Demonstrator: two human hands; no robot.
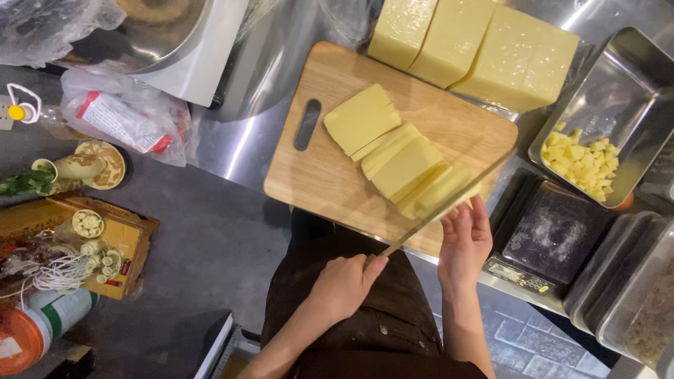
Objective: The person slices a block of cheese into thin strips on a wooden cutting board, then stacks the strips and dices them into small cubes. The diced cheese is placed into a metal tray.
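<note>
My left hand (344,284) grips the handle of a long knife (449,200), whose blurred blade lies across the near end of a row of pale yellow cheese slices (400,158). The slices lie fanned out on a wooden cutting board (316,175). My right hand (463,238) rests its fingertips on the nearest slices, right beside the blade. Both hands are at the board's near right corner.
Large cheese blocks (477,45) stand behind the board. A metal tray (632,84) with cheese cubes (583,158) sits at the right, a dark scale (551,235) in front of it, and plastic containers (632,295) beside that. Bags and a metal bowl (154,31) are at far left.
</note>
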